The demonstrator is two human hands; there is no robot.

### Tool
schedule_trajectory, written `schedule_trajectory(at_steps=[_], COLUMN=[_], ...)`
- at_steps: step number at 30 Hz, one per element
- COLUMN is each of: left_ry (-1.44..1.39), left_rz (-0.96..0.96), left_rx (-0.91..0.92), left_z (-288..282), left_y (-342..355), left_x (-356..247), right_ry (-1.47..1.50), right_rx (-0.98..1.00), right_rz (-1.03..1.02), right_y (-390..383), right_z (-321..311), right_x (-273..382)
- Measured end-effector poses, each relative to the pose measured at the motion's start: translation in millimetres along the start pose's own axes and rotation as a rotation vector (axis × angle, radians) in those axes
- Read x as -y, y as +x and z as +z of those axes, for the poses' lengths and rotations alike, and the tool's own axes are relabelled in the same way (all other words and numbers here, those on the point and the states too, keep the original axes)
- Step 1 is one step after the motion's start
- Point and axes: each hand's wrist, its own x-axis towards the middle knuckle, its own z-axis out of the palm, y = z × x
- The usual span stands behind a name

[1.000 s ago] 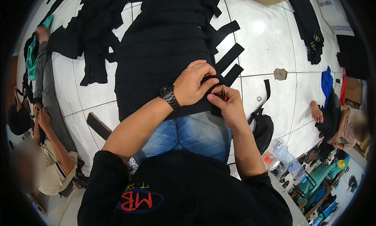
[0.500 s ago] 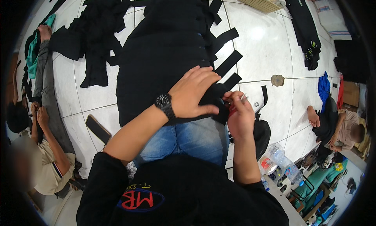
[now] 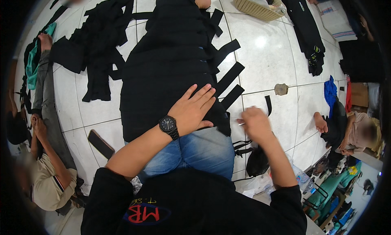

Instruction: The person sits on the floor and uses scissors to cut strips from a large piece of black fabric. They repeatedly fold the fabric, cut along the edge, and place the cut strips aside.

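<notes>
A long stack of layered black fabric [image 3: 163, 63] lies over my lap, its upper part running away across the floor. My left hand [image 3: 191, 110], a dark watch on that wrist, rests flat on its lower part with fingers spread. Just off the fabric's right edge, my right hand [image 3: 256, 125] is curled round a small metal tool [image 3: 240, 123], whose silvery tip shows; the rest is hidden by the fingers. Loose black strips [image 3: 231, 76] stick out along the right side of the stack.
Black fabric pieces [image 3: 95, 47], a phone [image 3: 101, 143], a stone-like lump [image 3: 281, 89], a wicker basket [image 3: 256, 8], a black bag [image 3: 256, 163] and plastic bottles [image 3: 304, 182] lie around. Co-workers sit at the left [image 3: 55, 182] and right [image 3: 358, 123]; black garments [image 3: 307, 39] lie at upper right.
My left hand has gone from gripping the folded edge to lying flat. My right hand has moved right and down, away from the fabric, with the tool. The edge now lies flatter.
</notes>
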Motion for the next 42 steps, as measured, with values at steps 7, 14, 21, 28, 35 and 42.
schedule_trajectory(at_steps=[7,14,21,28,35,42], left_ry=[0.062,0.096,0.181,0.197,0.309,0.327], left_rz=[-0.075,-0.186,-0.144,-0.248,-0.201,-0.183], left_rx=[0.029,-0.046,-0.051,0.021,0.009,-0.016], left_z=[-11,-10,-2,-28,-19,-12], left_y=[-5,-36,-32,-42,-57,-54], left_x=[-12,-13,-9,-17,-2,-3], right_ry=[1.085,0.768,-0.188,1.624,-0.091,0.185], right_rx=[0.444,-0.58,0.0,0.603,-0.19,0.194], right_rz=[0.581,-0.079,0.098,0.101,-0.189,0.233], right_y=[-46,50,-13,18,47,-23], right_z=[-2,-50,-15,-27,-23,-5], right_x=[-53,68,-53,37,40,-49])
